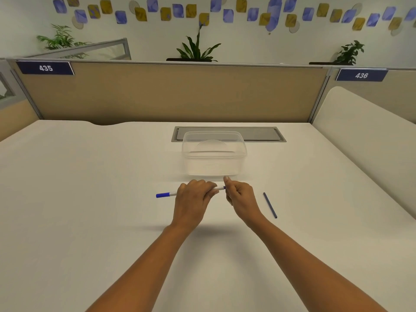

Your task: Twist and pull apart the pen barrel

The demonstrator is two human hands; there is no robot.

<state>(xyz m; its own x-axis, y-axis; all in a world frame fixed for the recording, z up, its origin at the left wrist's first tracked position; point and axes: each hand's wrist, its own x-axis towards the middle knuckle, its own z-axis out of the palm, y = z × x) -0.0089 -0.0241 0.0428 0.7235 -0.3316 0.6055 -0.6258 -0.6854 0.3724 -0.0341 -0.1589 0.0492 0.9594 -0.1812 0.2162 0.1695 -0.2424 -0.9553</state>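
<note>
My left hand (193, 195) grips the white barrel of a pen (165, 194), whose blue cap sticks out to the left. My right hand (238, 194) pinches the pen's right end with curled fingers, thumb raised. Both hands hover just above the white desk (90, 210). A clear plastic container (213, 154) stands right behind the hands. A thin dark blue stick (270, 205) lies on the desk to the right of my right hand.
A grey cable hatch (265, 134) is set into the desk behind the container. A tan partition (171, 93) with signs 435 and 436 closes off the back. A cream side panel (364, 136) rises at the right.
</note>
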